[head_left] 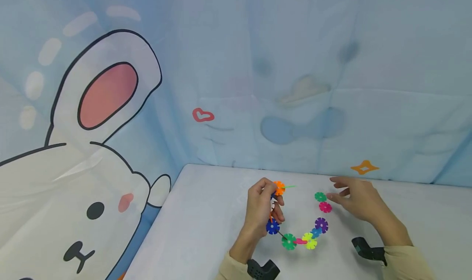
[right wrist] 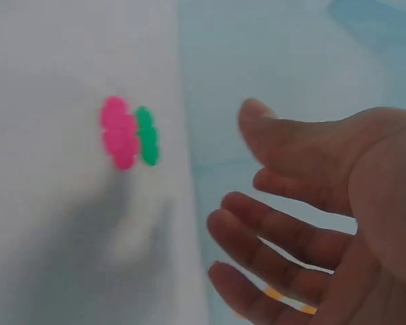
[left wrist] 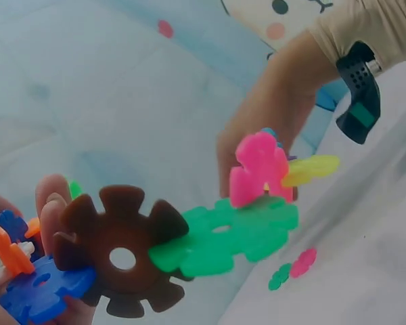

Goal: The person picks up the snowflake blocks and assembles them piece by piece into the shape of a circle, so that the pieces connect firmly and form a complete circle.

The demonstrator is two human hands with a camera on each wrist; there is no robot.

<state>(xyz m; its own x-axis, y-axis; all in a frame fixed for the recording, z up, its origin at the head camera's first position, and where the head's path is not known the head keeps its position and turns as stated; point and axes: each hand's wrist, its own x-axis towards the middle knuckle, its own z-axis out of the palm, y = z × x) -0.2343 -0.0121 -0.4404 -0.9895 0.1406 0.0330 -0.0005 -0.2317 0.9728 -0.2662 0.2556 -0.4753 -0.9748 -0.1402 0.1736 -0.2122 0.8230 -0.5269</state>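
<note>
My left hand (head_left: 259,206) grips one end of a chain of plastic snowflake discs above the white table. An orange disc (head_left: 279,188) shows at the fingertips, with part of a green one beside it. From the hand hang a blue disc (left wrist: 44,292), a brown disc (left wrist: 122,254), a green disc (left wrist: 227,235), then pink, yellow (head_left: 309,241), light blue and purple (head_left: 321,225) ones. My right hand (head_left: 355,198) is empty, its fingers spread and slightly bent. Near its thumb, a loose green disc (head_left: 320,196) and a pink disc (head_left: 325,207) lie side by side on the table.
The white table (head_left: 214,214) ends at a pale blue printed curtain (head_left: 228,75) along the back. A large cartoon rabbit (head_left: 107,177) covers the curtain on the left. Each wrist carries a black camera mount (head_left: 368,249).
</note>
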